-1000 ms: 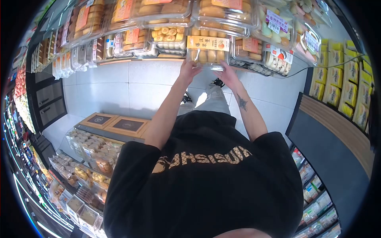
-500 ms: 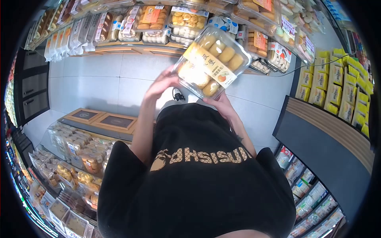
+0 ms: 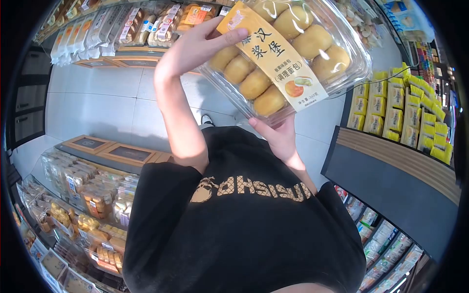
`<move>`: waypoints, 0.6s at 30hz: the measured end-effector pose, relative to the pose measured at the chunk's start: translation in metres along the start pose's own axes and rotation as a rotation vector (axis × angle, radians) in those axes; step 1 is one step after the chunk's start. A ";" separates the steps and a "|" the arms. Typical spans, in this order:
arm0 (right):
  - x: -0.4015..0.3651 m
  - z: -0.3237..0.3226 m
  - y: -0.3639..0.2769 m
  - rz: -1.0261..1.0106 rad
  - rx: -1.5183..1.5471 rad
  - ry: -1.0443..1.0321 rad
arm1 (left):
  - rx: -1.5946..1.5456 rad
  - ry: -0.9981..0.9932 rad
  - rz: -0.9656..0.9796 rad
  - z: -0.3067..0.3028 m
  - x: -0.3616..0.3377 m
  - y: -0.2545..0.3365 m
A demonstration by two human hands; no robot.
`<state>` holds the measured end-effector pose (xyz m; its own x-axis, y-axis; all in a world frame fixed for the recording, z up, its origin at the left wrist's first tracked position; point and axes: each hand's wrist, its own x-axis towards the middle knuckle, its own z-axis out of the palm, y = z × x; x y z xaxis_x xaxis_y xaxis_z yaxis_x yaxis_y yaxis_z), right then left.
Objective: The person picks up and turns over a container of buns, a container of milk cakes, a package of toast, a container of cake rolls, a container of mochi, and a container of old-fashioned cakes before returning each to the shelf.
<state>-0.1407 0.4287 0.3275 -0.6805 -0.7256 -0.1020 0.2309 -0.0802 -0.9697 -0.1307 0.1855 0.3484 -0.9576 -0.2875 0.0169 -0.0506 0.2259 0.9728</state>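
A clear plastic box of bread rolls (image 3: 268,99) with a yellow and cream paper band is held up close to the camera, tilted, at the top of the head view. My left hand (image 3: 207,45) grips its left end, thumb lying over the band and the other fingers hidden behind the box. At the near lower edge, my right hand (image 3: 277,136) supports the box with the thumb at its rim; most of its fingers are out of sight underneath. Several golden rolls show through the lid on both sides of the band.
Packaged breads (image 3: 195,14) fill a shelf ahead. A second bread display (image 3: 95,190) stands at lower left. To the right are yellow packets (image 3: 413,105) above a dark counter (image 3: 386,171), with shelves of small packs (image 3: 381,239) below. Pale tiled floor (image 3: 117,105) lies between.
The box has come up closer to the camera and looks larger. My left hand has risen from its lower left corner, and its thumb now rests on the band.
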 end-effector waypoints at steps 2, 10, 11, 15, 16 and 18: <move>-0.001 0.000 0.012 0.008 -0.012 0.009 | -0.110 0.028 -0.010 0.007 -0.004 0.000; -0.006 0.003 0.006 -0.076 -0.033 0.088 | -0.272 0.024 0.201 0.015 -0.007 -0.035; -0.007 0.003 0.002 -0.156 -0.187 0.126 | -0.369 -0.044 0.202 0.014 -0.007 -0.039; -0.012 -0.009 -0.015 -0.324 -0.480 0.207 | -0.403 -0.393 0.261 -0.007 0.033 -0.153; -0.014 -0.013 -0.015 -0.410 -0.637 0.212 | -0.300 -0.655 0.298 -0.015 0.044 -0.181; -0.012 -0.013 -0.026 -0.461 -0.611 0.265 | -0.303 -0.614 0.305 -0.008 0.036 -0.170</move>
<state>-0.1472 0.4482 0.3508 -0.7744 -0.5187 0.3622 -0.4813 0.1115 -0.8694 -0.1545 0.1290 0.1857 -0.9071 0.3383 0.2506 0.2380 -0.0791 0.9680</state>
